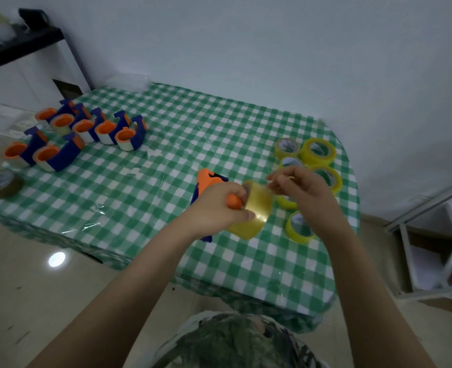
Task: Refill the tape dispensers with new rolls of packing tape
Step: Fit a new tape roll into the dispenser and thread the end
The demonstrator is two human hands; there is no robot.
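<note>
My left hand [217,208] grips a blue and orange tape dispenser [209,181] with a roll of clear yellowish packing tape [254,211] on its orange hub. My right hand [299,189] pinches the loose end of that tape just above the roll. Both hands hover over the green checked table [182,134]. Several yellow tape rolls [318,152] lie at the table's right side, partly behind my right hand. Several blue and orange dispensers [86,131] holding rolls stand grouped at the far left.
A brown tape roll [0,183] lies at the table's left edge. A dark shelf [20,43] hangs on the wall at top left. A white rack [432,248] stands on the floor to the right. Scraps of clear film lie on the cloth.
</note>
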